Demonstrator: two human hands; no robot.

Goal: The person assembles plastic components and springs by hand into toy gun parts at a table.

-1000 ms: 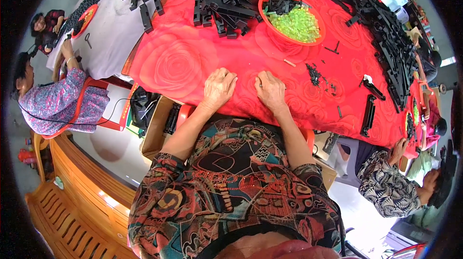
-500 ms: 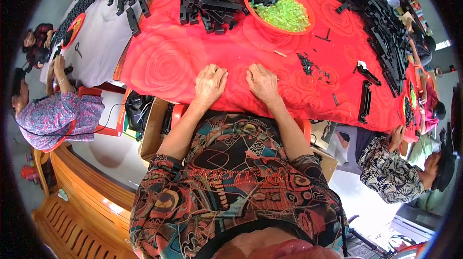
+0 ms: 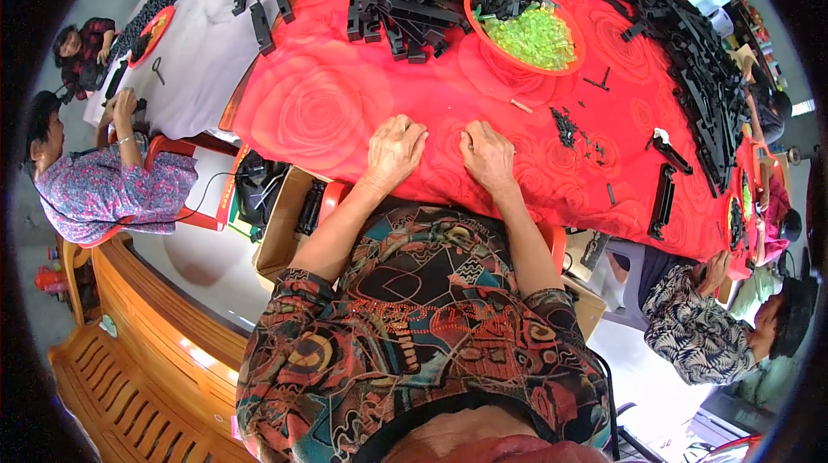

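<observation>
My left hand [image 3: 396, 153] rests on the red rose-patterned tablecloth [image 3: 315, 109] near the table's front edge, its fingers curled under. Beside it, a short gap to the right, my right hand [image 3: 489, 157] lies in the same loosely closed way. No object shows in either hand, though the palms face down and are hidden. A small tan stick [image 3: 521, 106] lies just beyond my right hand. Farther right is a scatter of tiny black pieces [image 3: 565, 128]. Beyond the hands sits an orange-red bowl [image 3: 569, 71] holding translucent yellow-green pieces [image 3: 530, 39] and small black parts.
Long black plastic parts are heaped at the far side [image 3: 401, 6] and along the right [image 3: 690, 75]. A single black plastic part [image 3: 662, 202] lies near the right front edge. Other people sit left [image 3: 116, 187] and right [image 3: 703, 325]. A wooden bench [image 3: 129, 377] stands lower left.
The whole view has shifted slightly, so the table and bowl appear farther right and lower. Both my hands stay resting at the same place on the cloth.
</observation>
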